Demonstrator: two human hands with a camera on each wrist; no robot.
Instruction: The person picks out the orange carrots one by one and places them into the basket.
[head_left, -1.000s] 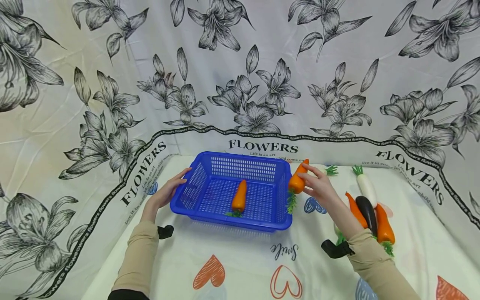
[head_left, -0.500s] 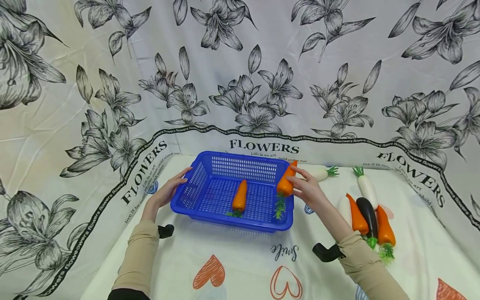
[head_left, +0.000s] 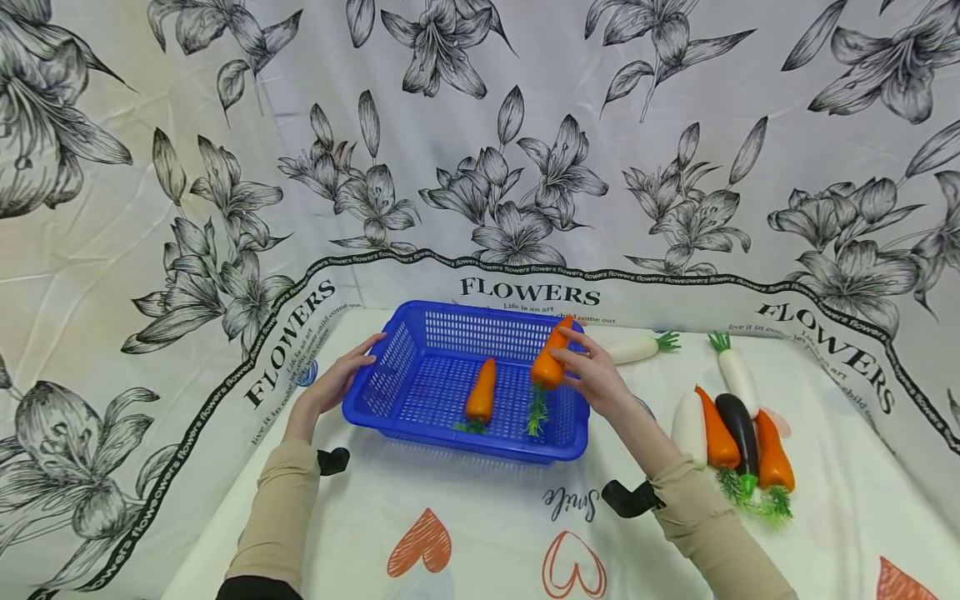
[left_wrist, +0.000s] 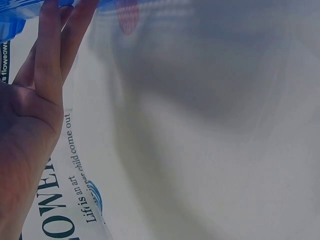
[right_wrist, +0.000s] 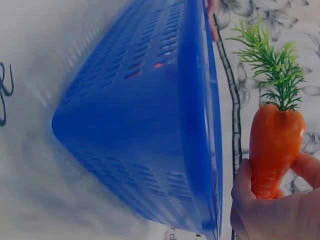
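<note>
My right hand (head_left: 598,377) pinches an orange carrot (head_left: 552,360) over the right side of the blue plastic basket (head_left: 465,446). The carrot's tip points up and its green leaves hang down inside the rim. In the right wrist view, thumb and fingers grip this carrot (right_wrist: 272,145) by its narrow part, beside the basket's outer wall (right_wrist: 135,110). At the basket's left end, my left hand (head_left: 337,383) holds the rim; the left wrist view shows its fingers (left_wrist: 49,55) reaching up to the blue plastic. Another carrot (head_left: 481,392) lies on the basket floor.
Right of the basket, a group holds a white radish (head_left: 688,429), a carrot (head_left: 717,433), an eggplant (head_left: 737,433) and another carrot (head_left: 772,454). Behind them lies a second radish (head_left: 738,379), and a third radish (head_left: 633,348) is behind my right hand. A flower-printed curtain (head_left: 480,150) hangs at the back.
My right hand has carried the carrot leftward, from outside the basket's right rim to over its inside. The left hand stays at the left rim, and the basket has barely moved.
</note>
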